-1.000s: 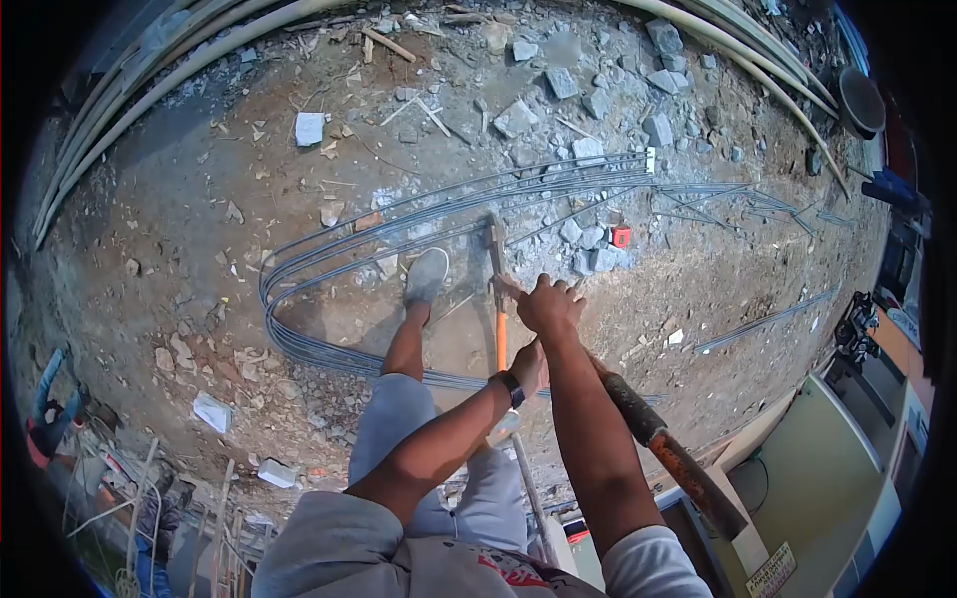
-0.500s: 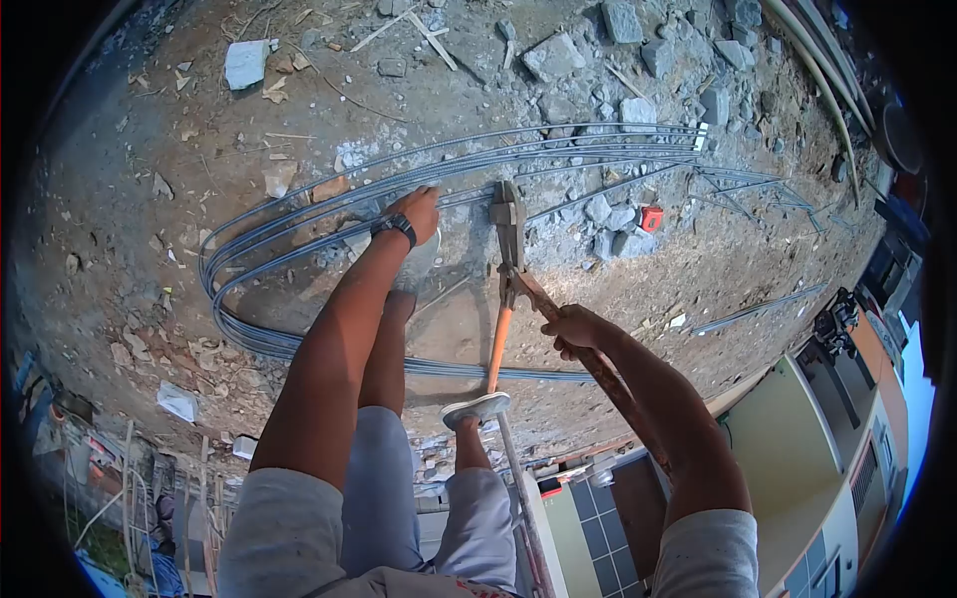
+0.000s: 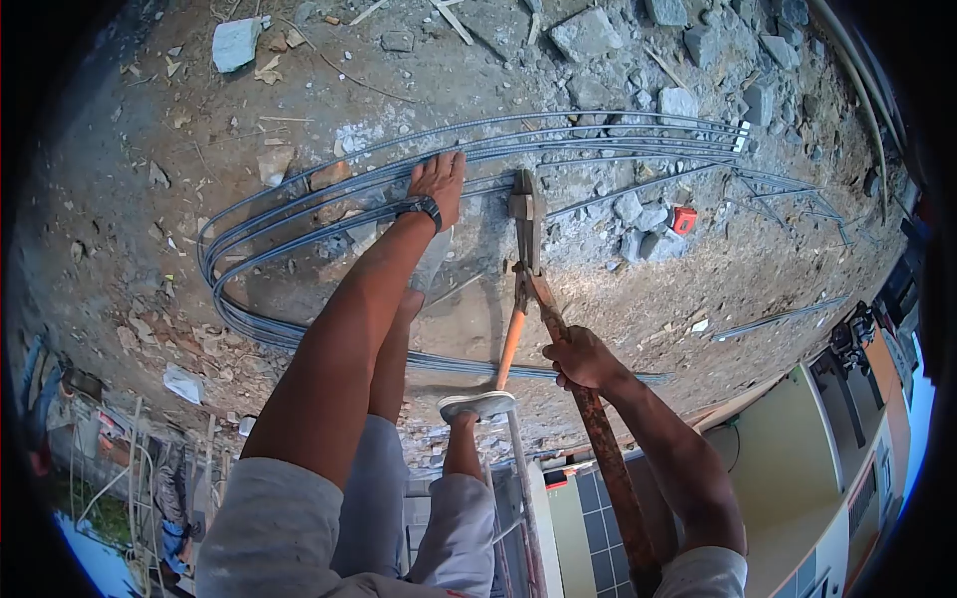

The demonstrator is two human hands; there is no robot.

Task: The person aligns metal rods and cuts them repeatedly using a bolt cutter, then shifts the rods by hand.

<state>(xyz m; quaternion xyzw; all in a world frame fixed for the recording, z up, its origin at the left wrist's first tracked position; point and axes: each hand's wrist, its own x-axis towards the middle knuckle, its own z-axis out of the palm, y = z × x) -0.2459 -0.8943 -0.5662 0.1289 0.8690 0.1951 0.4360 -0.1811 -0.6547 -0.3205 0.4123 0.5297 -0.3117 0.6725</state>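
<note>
My left hand (image 3: 439, 186), with a dark watch on its wrist, lies with fingers stretched out on bent steel rebar rods (image 3: 369, 180). My right hand (image 3: 583, 359) is wrapped round the rusty upper handle of long bolt cutters (image 3: 528, 234). The cutters' head is at a rebar rod, right of my left hand; whether the jaws grip it I cannot tell. Their orange handle (image 3: 510, 349) runs down to my shoe (image 3: 477, 405), which is at its lower end. The rods form a long loop on the ground, with a white tag (image 3: 742, 138) at the right end.
A small red box-shaped object (image 3: 683, 220) sits beside grey stones (image 3: 653, 224). Larger rocks (image 3: 586, 36) and a pale block (image 3: 236, 45) lie beyond the rods. Loose rods (image 3: 783, 318) lie at right. A building (image 3: 788, 468) stands at the lower right.
My left hand has moved up and right along the rods, its fingers now straighter. My right hand and the rusty handle have swung slightly lower. The whole view has shifted a little.
</note>
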